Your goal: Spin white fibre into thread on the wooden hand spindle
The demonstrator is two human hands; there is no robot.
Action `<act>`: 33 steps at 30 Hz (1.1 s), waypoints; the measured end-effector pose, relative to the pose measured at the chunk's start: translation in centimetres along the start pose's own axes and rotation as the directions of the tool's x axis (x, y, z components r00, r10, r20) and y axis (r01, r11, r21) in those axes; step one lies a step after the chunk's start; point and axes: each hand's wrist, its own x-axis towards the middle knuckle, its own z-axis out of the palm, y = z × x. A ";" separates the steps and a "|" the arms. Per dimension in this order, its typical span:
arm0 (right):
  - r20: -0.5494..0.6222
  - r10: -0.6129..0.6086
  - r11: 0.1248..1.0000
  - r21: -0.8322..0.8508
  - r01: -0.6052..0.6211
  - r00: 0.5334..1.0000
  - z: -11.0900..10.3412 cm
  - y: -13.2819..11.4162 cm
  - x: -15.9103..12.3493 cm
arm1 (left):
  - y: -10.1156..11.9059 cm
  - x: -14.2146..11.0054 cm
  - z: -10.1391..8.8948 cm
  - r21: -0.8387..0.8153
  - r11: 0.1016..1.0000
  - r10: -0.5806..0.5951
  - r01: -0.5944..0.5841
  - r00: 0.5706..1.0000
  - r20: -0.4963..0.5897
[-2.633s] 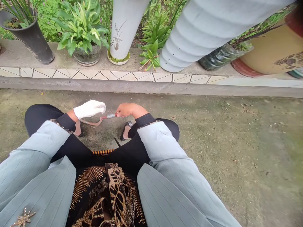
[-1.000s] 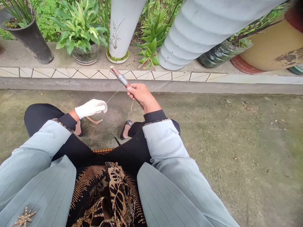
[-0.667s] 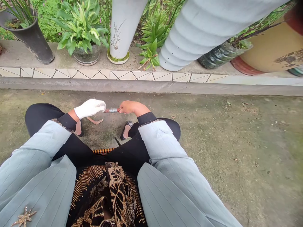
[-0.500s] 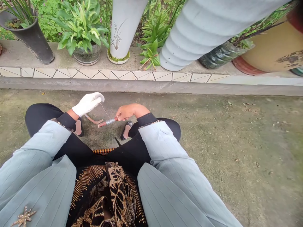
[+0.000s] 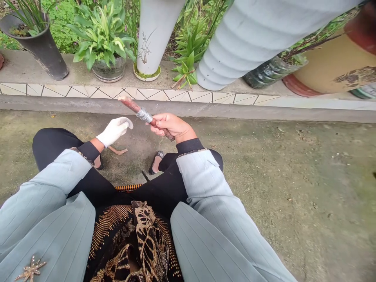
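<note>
My right hand (image 5: 169,124) is closed round a reddish-brown stick (image 5: 131,105) that points up and to the left. A band of silvery thread (image 5: 143,114) is wound round the stick's middle. My left hand (image 5: 115,130), in a white glove, is pinched shut just left of the stick; a very thin thread appears to run from it toward the spool, too fine to be sure. A second brown stick (image 5: 117,150) lies on the concrete below my left hand. I am seated, knees apart, feet in black sandals.
A tiled kerb (image 5: 188,96) crosses ahead, bearing a dark cone pot (image 5: 44,51), a leafy plant in a glass bowl (image 5: 107,70), a white vase (image 5: 151,35), a ribbed white vessel (image 5: 235,43) and a yellow pot (image 5: 335,62). Mossy concrete (image 5: 293,176) spreads to the right.
My right hand swung the stick up and away, back down to the gloved hand, then up again, now tilted up-left. The left hand stayed nearly in place, pinched.
</note>
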 end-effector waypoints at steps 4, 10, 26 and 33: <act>-0.089 0.023 0.994 0.110 -0.013 0.996 0.1 0.2 0.6 | 0.6 -0.2 0.4 -0.052 0.998 -0.022 0.022 1.000 -0.003; -0.249 0.144 0.976 0.196 -0.096 0.958 0.2 0.5 1.7 | 0.6 -0.4 0.6 -0.037 0.999 -0.021 0.019 0.999 -0.045; -0.214 0.053 0.971 0.241 0.000 0.975 0.9 1.5 2.1 | 0.2 -0.7 0.0 -0.141 0.989 -0.042 0.035 0.998 -0.044; -0.215 -0.035 0.960 0.264 0.093 0.976 2.0 1.5 2.9 | 0.4 -0.9 -0.1 -0.071 0.994 -0.076 0.082 0.993 0.093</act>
